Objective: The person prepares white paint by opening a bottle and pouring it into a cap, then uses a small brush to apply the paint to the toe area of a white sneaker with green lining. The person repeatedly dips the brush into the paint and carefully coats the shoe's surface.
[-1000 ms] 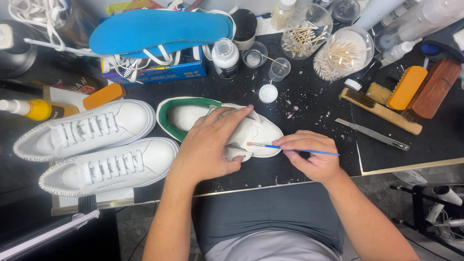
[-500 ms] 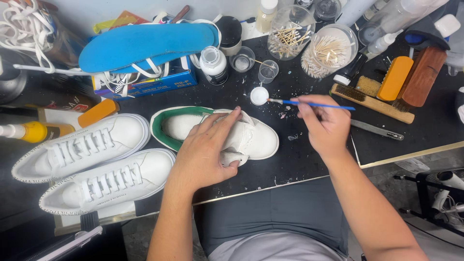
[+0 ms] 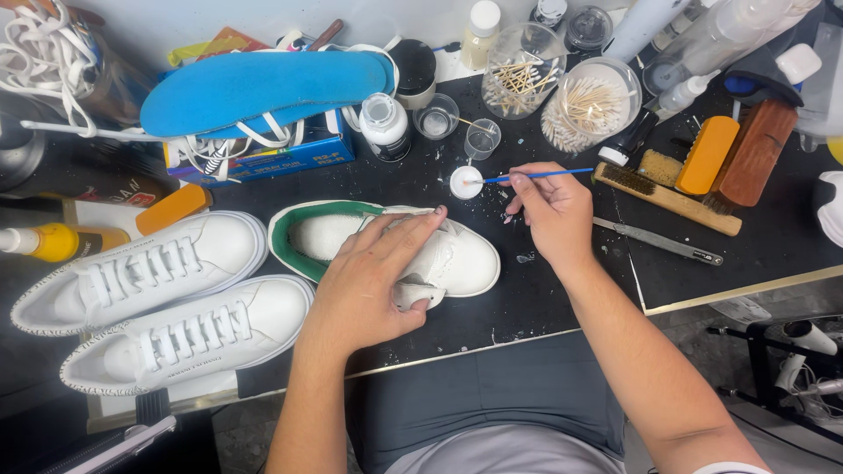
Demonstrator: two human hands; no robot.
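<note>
My left hand (image 3: 373, 276) lies flat over a white sneaker with a green lining (image 3: 457, 259) on the black mat, pinning it down with fingers spread across its top. My right hand (image 3: 549, 206) pinches a thin blue paintbrush (image 3: 536, 175), its tip dipped into a small white cap of paint (image 3: 464, 183) just beyond the sneaker's toe.
Two laced white sneakers (image 3: 158, 303) lie at the left. A blue insole (image 3: 263, 88) rests on a blue box with laces. Behind stand a white bottle (image 3: 384, 123), small clear cups (image 3: 481, 138), jars of cotton swabs (image 3: 590, 104), brushes (image 3: 676, 193) and a metal tool (image 3: 659, 241).
My right hand lifted the brush from the sneaker's side and carried it up to the white paint cap. My left hand stayed on the sneaker.
</note>
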